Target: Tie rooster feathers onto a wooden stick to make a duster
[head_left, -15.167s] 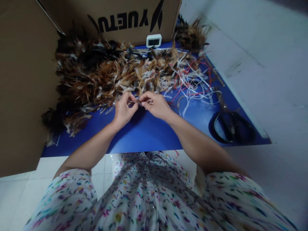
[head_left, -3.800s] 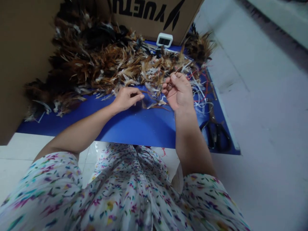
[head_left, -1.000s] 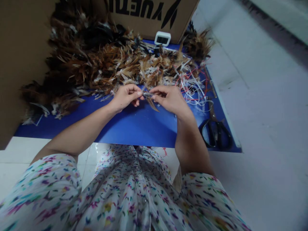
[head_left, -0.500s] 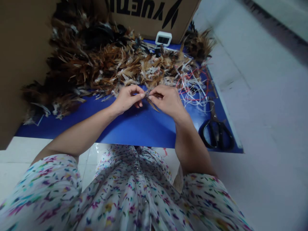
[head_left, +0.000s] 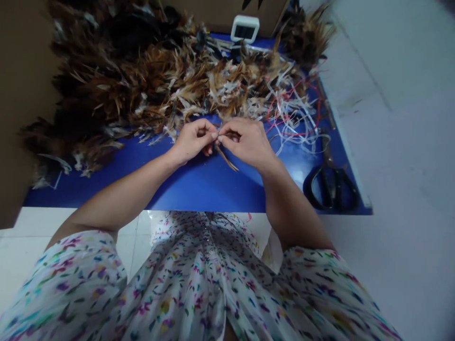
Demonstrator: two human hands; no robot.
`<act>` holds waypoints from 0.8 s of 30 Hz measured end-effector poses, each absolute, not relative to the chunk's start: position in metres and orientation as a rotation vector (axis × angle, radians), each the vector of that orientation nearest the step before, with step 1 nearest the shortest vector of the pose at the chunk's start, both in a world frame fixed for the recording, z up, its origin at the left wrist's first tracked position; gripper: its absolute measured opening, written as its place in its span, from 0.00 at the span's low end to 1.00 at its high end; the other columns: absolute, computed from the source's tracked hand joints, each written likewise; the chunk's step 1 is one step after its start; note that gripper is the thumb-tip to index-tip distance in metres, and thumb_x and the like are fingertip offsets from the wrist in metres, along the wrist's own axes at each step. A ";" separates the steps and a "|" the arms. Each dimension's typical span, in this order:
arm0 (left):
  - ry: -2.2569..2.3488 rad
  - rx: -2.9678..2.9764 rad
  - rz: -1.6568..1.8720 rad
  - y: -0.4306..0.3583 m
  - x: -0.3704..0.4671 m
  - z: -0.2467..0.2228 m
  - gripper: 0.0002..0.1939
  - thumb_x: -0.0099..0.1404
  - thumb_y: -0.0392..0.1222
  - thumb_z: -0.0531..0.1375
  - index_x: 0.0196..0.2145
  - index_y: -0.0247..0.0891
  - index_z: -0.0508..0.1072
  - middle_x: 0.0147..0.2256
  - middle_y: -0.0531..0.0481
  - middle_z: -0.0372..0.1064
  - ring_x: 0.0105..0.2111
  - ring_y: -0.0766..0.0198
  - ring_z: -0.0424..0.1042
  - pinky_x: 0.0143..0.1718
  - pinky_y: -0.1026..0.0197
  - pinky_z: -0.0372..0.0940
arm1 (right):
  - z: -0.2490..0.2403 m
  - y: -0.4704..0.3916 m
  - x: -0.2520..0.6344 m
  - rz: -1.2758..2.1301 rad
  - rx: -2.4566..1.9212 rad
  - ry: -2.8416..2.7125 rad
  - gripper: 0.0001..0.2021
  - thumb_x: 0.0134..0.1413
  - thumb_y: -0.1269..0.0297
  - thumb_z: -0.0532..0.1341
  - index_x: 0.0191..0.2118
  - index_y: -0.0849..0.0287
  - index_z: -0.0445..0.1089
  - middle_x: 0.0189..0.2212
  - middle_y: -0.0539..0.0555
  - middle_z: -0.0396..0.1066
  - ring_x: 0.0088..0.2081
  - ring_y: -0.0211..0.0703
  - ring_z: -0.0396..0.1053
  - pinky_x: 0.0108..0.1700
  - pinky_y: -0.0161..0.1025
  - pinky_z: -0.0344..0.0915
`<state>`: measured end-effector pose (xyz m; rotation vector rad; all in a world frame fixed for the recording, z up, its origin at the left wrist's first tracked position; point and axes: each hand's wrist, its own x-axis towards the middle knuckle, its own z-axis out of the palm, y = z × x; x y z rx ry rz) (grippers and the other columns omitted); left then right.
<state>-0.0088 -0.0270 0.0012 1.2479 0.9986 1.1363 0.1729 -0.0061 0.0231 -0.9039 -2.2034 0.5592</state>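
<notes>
My left hand [head_left: 195, 140] and my right hand [head_left: 246, 141] meet fingertip to fingertip above the blue tabletop [head_left: 206, 189]. Both are closed in a pinch on a small brown feather [head_left: 227, 159], whose narrow tip slants down to the right below the fingers. Its upper end is hidden by the fingertips. Just beyond my hands spreads a large heap of brown, black and whitish feathers [head_left: 149, 90].
White and red strings [head_left: 296, 118] lie tangled at the right. Black-handled scissors [head_left: 330, 189] rest near the right front corner. A small white device with a dark screen [head_left: 245, 29] stands before a cardboard box [head_left: 209, 16]. Another cardboard surface [head_left: 21, 94] rises at the left.
My view has tilted slightly downward. The fingertips have come closer together, and more of the brown feather shows below them.
</notes>
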 end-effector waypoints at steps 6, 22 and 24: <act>1.017 1.086 1.147 -0.029 -0.013 0.008 0.21 0.52 0.48 0.75 0.30 0.34 0.69 0.24 0.54 0.74 0.15 0.76 0.65 0.16 0.71 0.59 | 0.020 0.001 0.170 0.869 -0.979 -1.912 0.09 0.52 0.61 0.68 0.35 0.59 0.71 0.31 0.50 0.74 0.32 0.38 0.70 0.35 0.36 0.66; 0.922 0.935 1.248 -0.024 -0.023 0.003 0.23 0.48 0.50 0.76 0.33 0.35 0.71 0.25 0.53 0.77 0.12 0.79 0.60 0.13 0.72 0.53 | 0.013 -0.020 0.146 1.786 -1.025 -1.498 0.19 0.44 0.55 0.73 0.35 0.61 0.68 0.26 0.51 0.78 0.19 0.31 0.67 0.17 0.28 0.58; 0.936 0.927 1.235 -0.025 -0.024 0.003 0.22 0.49 0.49 0.76 0.33 0.35 0.72 0.28 0.51 0.79 0.12 0.80 0.59 0.13 0.73 0.51 | 0.012 -0.021 0.149 1.807 -0.990 -1.511 0.18 0.46 0.53 0.72 0.32 0.61 0.69 0.26 0.52 0.78 0.19 0.31 0.67 0.17 0.29 0.58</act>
